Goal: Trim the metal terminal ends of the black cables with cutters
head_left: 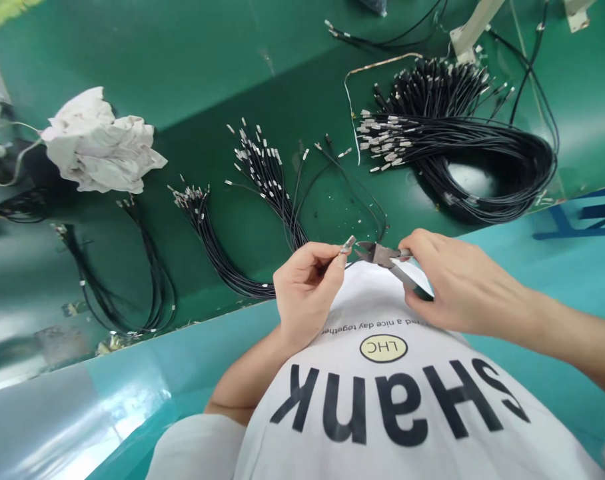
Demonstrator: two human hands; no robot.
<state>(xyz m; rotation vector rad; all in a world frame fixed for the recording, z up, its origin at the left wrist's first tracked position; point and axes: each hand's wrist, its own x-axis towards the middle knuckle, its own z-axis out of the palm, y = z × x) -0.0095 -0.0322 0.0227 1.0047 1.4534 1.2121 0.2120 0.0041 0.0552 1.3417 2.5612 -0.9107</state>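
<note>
Between its thumb and index finger, my left hand (310, 290) pinches a small metal cable connector (349, 244). My right hand (447, 280) is wrapped round a pair of diagonal cutters (381, 255); the jaws are parted and point left, just beside the connector. Whether the jaws touch it I cannot tell. Just past my left hand a bundle of black cables with pale ends (265, 173) lies on the green table. A few loose black cables (370, 197) curve down toward the cutters, amid small pale scraps.
A big coiled bundle of black cables (507, 153) lies at the right, near a metal post (475, 33). Further cable bundles (215, 253) and a crumpled white cloth (102, 147) are at the left. The table's front edge (217, 310) runs just before my body.
</note>
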